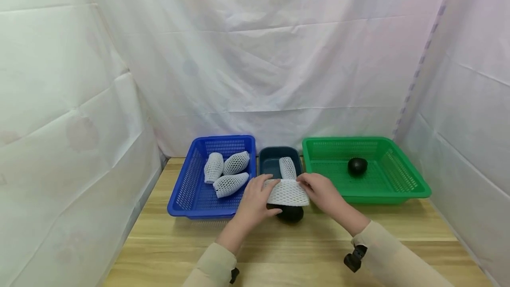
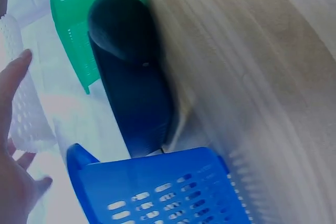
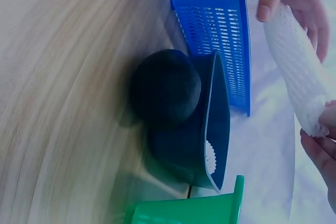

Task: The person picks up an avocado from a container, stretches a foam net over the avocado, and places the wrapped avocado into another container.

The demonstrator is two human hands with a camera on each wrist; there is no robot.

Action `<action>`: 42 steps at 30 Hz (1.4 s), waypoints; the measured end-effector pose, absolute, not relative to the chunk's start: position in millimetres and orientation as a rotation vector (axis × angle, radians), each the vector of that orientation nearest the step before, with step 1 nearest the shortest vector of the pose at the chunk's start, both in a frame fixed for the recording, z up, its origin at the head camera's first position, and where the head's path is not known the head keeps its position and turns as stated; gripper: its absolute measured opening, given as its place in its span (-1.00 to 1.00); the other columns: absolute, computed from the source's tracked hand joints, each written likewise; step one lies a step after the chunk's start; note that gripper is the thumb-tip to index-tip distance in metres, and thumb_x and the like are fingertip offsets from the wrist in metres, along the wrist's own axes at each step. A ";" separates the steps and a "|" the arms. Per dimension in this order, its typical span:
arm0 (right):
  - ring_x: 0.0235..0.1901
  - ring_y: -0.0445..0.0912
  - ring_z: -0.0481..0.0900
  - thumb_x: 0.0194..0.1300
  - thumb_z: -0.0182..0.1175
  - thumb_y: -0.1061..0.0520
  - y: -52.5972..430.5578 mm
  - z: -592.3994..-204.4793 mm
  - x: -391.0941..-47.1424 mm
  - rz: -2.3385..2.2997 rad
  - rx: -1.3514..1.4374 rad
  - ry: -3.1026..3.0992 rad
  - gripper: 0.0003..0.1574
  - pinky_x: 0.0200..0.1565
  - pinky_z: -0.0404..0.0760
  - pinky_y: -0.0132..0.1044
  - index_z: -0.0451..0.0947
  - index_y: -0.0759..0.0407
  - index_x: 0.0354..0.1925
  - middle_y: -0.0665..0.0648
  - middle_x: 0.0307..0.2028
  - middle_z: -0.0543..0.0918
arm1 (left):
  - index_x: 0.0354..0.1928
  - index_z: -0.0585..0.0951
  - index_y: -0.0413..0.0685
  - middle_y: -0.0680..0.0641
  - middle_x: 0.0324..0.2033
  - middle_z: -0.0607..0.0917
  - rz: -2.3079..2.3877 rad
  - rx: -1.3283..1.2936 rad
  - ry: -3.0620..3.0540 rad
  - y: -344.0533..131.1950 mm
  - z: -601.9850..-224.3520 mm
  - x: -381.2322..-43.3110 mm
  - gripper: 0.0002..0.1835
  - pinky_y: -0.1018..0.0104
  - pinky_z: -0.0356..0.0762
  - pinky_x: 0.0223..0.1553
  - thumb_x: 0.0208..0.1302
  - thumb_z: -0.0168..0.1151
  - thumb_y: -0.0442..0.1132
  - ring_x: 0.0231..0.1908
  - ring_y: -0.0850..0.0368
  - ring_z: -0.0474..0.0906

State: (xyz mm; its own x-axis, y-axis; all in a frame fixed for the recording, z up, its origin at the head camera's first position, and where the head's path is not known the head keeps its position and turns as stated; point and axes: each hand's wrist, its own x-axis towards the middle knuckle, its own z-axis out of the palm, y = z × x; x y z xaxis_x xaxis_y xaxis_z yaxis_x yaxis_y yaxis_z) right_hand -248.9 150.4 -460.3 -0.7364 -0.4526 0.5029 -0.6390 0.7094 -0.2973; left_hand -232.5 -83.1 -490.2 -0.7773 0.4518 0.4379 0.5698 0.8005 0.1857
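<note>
A white foam net sleeve (image 1: pixel 287 193) is stretched sideways between the two hands, raised above the table. The left hand (image 1: pixel 253 200) pinches one end, its thumb on the near side in the right wrist view. At the other end, the right hand (image 1: pixel 322 191) pinches the rim between thumb and fingers. Below the sleeve, a dark avocado-like fruit (image 3: pixel 165 88) sits on the table, right before a small dark-teal bin (image 1: pixel 272 163). Another foam net sleeve (image 1: pixel 287 167) lies in that bin.
At left stands a blue basket (image 1: pixel 181 189) with several net-wrapped pieces, one being a wrapped piece (image 1: pixel 231 184) nearest the front. The green basket (image 1: pixel 414 189) at right holds one dark fruit (image 1: pixel 357 166). White curtains (image 1: pixel 255 56) enclose the wooden table (image 1: pixel 311 256).
</note>
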 end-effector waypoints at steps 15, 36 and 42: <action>-0.23 -0.07 0.62 0.21 0.26 0.41 151.9 -461.5 -232.4 0.653 1.135 -2.346 -0.71 -0.23 0.63 -0.19 0.61 0.16 -0.11 0.05 -0.22 0.68 | 0.30 0.45 0.15 0.06 0.07 0.59 -0.272 -0.751 -2.648 -75.3 -486.9 -215.4 -0.13 -0.03 0.39 0.15 -0.14 0.57 0.10 0.03 0.04 0.51; -0.13 -0.01 0.57 0.27 0.30 0.22 164.4 -521.7 -219.4 1.209 0.404 -2.736 -0.67 -0.07 0.59 -0.09 0.57 0.31 0.00 0.11 -0.15 0.63 | 0.12 0.58 0.05 0.01 -0.17 0.66 -0.463 -0.643 -2.521 -98.0 -486.6 -194.0 -0.28 0.14 0.57 -0.20 -0.23 0.61 -0.21 -0.22 0.05 0.59; 0.12 0.18 0.47 0.23 0.37 0.02 156.4 -549.2 -216.4 1.216 0.283 -2.893 -0.32 0.11 0.46 0.09 0.44 0.33 0.20 0.28 0.09 0.51 | 0.19 0.52 0.01 -0.01 -0.13 0.63 -0.529 -0.537 -2.585 -105.8 -485.6 -191.1 -0.25 0.13 0.58 -0.15 -0.17 0.59 -0.22 -0.18 0.07 0.58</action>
State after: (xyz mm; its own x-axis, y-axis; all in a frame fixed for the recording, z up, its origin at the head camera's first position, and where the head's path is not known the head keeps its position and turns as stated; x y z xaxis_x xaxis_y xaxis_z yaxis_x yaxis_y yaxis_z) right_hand -216.4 156.4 -549.2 -0.9838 -0.1686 0.0609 -0.1615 0.6861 -0.7094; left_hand -191.1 -105.8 -485.6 -0.8254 0.2789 0.4909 0.4495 0.8508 0.2723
